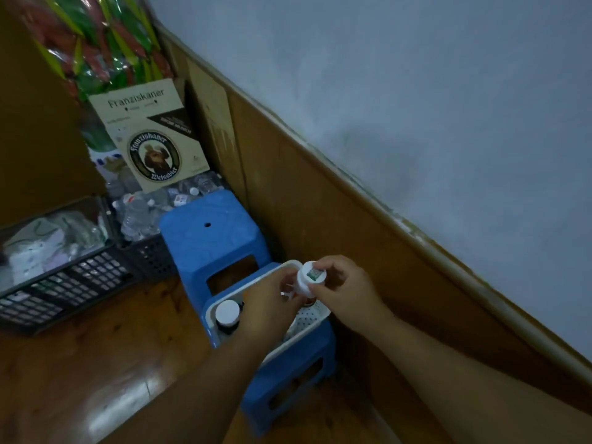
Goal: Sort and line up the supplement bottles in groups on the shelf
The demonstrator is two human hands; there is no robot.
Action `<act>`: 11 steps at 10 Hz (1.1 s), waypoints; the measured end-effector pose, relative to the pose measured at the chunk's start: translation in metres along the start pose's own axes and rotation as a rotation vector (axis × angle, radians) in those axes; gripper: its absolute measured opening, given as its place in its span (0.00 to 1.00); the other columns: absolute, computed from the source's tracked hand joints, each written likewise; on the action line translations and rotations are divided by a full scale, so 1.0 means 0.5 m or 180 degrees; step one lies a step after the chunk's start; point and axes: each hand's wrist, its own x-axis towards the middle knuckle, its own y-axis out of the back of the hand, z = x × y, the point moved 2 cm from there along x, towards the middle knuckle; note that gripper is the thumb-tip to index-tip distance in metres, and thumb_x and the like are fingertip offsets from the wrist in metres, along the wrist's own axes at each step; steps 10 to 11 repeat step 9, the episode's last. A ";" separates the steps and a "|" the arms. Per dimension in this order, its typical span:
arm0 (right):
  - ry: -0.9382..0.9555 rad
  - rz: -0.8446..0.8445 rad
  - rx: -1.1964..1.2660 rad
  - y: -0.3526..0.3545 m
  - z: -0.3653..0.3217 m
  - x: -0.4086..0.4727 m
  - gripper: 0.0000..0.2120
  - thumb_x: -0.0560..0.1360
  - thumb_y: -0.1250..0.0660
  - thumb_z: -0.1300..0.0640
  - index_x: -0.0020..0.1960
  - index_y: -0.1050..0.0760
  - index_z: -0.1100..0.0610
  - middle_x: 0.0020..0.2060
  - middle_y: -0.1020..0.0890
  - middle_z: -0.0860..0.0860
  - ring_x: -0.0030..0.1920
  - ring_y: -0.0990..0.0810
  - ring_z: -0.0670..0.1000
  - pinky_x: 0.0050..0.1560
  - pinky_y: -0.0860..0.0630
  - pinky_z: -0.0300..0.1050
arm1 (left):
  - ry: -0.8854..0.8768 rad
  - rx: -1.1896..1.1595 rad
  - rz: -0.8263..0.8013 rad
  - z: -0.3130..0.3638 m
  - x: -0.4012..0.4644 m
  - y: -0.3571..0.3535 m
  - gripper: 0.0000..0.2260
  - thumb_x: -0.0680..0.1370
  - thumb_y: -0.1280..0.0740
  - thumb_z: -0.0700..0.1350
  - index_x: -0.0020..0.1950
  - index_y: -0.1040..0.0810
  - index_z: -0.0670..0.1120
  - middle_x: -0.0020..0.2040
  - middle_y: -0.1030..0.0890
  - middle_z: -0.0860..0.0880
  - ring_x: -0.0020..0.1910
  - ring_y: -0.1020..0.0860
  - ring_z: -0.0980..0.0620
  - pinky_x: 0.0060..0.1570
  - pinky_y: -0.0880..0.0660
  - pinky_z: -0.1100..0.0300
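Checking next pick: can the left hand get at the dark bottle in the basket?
Probably yes. The dark bottle stands uncovered just left of the left hand, but that hand's fingers are busy on the white bottle.

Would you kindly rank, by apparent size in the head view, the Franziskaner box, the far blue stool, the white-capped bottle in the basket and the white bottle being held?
1. Franziskaner box and far blue stool: look alike, and the box stands farther away, so unranked.
2. White-capped bottle and held white bottle: similar; both partly hidden.
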 end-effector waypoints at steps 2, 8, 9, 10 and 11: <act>0.0058 -0.0189 -0.0664 -0.048 0.179 0.068 0.11 0.70 0.28 0.60 0.52 0.24 0.56 0.50 0.26 0.42 0.52 0.24 0.43 0.49 0.23 0.34 | 0.0244 0.0749 -0.0052 -0.117 0.089 -0.093 0.06 0.75 0.32 0.48 0.50 0.21 0.50 0.40 0.19 0.55 0.42 0.20 0.55 0.43 0.24 0.61; -0.0363 -0.1187 -0.2432 -0.124 0.285 0.099 0.05 0.76 0.34 0.57 0.51 0.23 0.54 0.52 0.21 0.52 0.51 0.21 0.52 0.51 0.24 0.43 | 0.0341 0.1671 -0.0941 -0.181 0.122 -0.146 0.15 0.78 0.39 0.39 0.64 0.25 0.44 0.62 0.21 0.45 0.60 0.24 0.48 0.58 0.30 0.59; -0.0346 -0.1311 -0.2434 -0.114 0.269 0.083 0.07 0.77 0.36 0.55 0.54 0.24 0.54 0.55 0.22 0.51 0.53 0.22 0.51 0.52 0.24 0.42 | 0.0331 0.1709 -0.0792 -0.169 0.104 -0.126 0.17 0.78 0.40 0.42 0.67 0.28 0.48 0.66 0.24 0.48 0.64 0.27 0.50 0.59 0.32 0.61; -0.0346 -0.1311 -0.2434 -0.114 0.269 0.083 0.07 0.77 0.36 0.55 0.54 0.24 0.54 0.55 0.22 0.51 0.53 0.22 0.51 0.52 0.24 0.42 | 0.0331 0.1709 -0.0792 -0.169 0.104 -0.126 0.17 0.78 0.40 0.42 0.67 0.28 0.48 0.66 0.24 0.48 0.64 0.27 0.50 0.59 0.32 0.61; -0.0346 -0.1311 -0.2434 -0.114 0.269 0.083 0.07 0.77 0.36 0.55 0.54 0.24 0.54 0.55 0.22 0.51 0.53 0.22 0.51 0.52 0.24 0.42 | 0.0331 0.1709 -0.0792 -0.169 0.104 -0.126 0.17 0.78 0.40 0.42 0.67 0.28 0.48 0.66 0.24 0.48 0.64 0.27 0.50 0.59 0.32 0.61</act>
